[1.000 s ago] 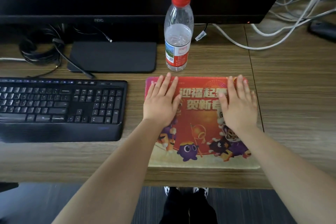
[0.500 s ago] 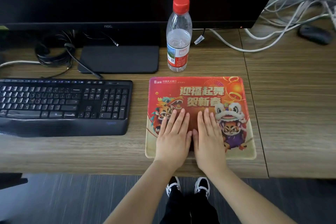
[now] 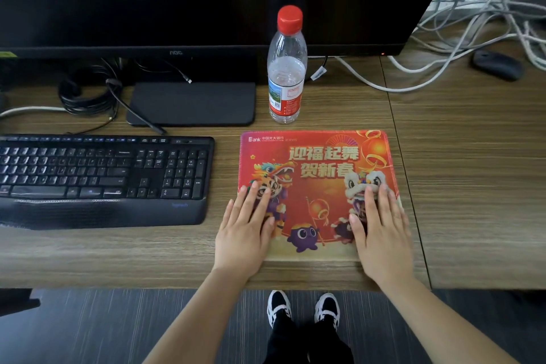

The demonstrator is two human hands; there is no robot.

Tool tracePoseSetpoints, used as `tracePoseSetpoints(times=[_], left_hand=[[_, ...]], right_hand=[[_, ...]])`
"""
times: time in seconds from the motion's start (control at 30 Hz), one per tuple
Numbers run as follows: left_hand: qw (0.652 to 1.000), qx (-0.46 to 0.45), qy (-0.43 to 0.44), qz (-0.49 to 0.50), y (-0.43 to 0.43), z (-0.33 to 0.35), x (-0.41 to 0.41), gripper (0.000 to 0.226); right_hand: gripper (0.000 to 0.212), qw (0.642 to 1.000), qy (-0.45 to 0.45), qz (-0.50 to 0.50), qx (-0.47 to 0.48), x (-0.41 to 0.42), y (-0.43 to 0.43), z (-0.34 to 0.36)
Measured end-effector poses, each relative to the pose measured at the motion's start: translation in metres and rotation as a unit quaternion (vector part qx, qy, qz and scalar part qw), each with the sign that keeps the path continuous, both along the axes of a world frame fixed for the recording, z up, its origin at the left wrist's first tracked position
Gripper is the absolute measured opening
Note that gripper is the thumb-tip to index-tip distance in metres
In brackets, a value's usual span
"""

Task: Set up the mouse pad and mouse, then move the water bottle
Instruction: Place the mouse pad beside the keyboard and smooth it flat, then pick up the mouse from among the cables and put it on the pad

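Observation:
A red printed mouse pad [image 3: 317,162] lies flat on the wooden desk, to the right of the keyboard. My left hand [image 3: 246,230] rests palm down on the pad's near left corner, fingers apart. My right hand [image 3: 381,233] lies flat on its near right corner. Neither hand holds anything. A clear water bottle [image 3: 286,68] with a red cap and red label stands upright just behind the pad. A dark mouse [image 3: 496,65] sits far back on the right, among cables.
A black keyboard [image 3: 100,177] fills the left of the desk [image 3: 472,186]. Behind it are the monitor [image 3: 206,0], its flat stand [image 3: 192,103] and a coil of black cable [image 3: 85,94]. White cables [image 3: 443,68] trail across the back right. The desk's front edge runs just below my wrists.
My hands slid from the pad's far edge to its near middle, then spread apart to the near corners. The camera view has tilted, so the desk's front edge and floor show more.

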State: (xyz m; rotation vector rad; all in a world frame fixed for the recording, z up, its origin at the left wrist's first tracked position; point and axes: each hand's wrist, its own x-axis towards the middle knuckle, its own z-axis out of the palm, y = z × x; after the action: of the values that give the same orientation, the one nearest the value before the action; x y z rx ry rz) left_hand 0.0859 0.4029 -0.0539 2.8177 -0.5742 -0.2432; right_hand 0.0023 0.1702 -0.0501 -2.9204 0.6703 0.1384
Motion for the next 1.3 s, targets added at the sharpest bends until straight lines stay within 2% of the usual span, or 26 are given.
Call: tracePoseSetpoints(times=[0.13,0.23,0.37,0.47,0.6,0.7,0.87,1.03,1.17,1.3], left_hand=[[1.0,-0.014,0.016,0.0,-0.003,0.007,-0.001,0.058],[0.999,-0.031,0.039,0.018,-0.01,0.02,0.001,0.055],[0.989,-0.107,0.102,-0.019,-0.044,0.056,0.004,0.041],[0.96,-0.177,0.214,-0.038,-0.083,0.089,0.006,0.036],[0.896,-0.264,0.357,-0.007,-0.141,0.121,0.012,0.029],[0.855,-0.309,0.415,0.029,-0.182,0.137,0.015,0.023],[0.806,-0.361,0.461,0.09,-0.265,0.143,0.022,0.024],[0.762,-0.405,0.486,0.139,-0.358,0.142,0.036,0.025],[0.744,-0.444,0.469,0.172,-0.407,0.137,0.054,0.024],[0.747,-0.453,0.45,0.184,-0.435,0.129,0.071,0.023]], right_hand=[[0.068,1.0,-0.012,-0.002,0.019,0.0,0.001,0.002],[0.071,0.997,-0.022,-0.008,0.068,0.001,0.0,0.009],[0.054,0.984,-0.054,-0.001,0.171,-0.003,-0.001,0.038],[0.045,0.963,-0.08,0.001,0.257,-0.012,-0.008,0.062],[0.035,0.936,-0.086,-0.059,0.335,-0.021,-0.034,0.084],[0.033,0.917,-0.104,-0.107,0.371,-0.022,-0.067,0.088],[0.031,0.91,-0.142,-0.154,0.357,-0.005,-0.158,0.087],[0.033,0.934,-0.186,-0.135,0.275,0.051,-0.278,0.082],[0.042,0.95,-0.183,-0.098,0.233,0.116,-0.359,0.074],[0.054,0.971,-0.11,-0.075,0.2,0.175,-0.413,0.056]])
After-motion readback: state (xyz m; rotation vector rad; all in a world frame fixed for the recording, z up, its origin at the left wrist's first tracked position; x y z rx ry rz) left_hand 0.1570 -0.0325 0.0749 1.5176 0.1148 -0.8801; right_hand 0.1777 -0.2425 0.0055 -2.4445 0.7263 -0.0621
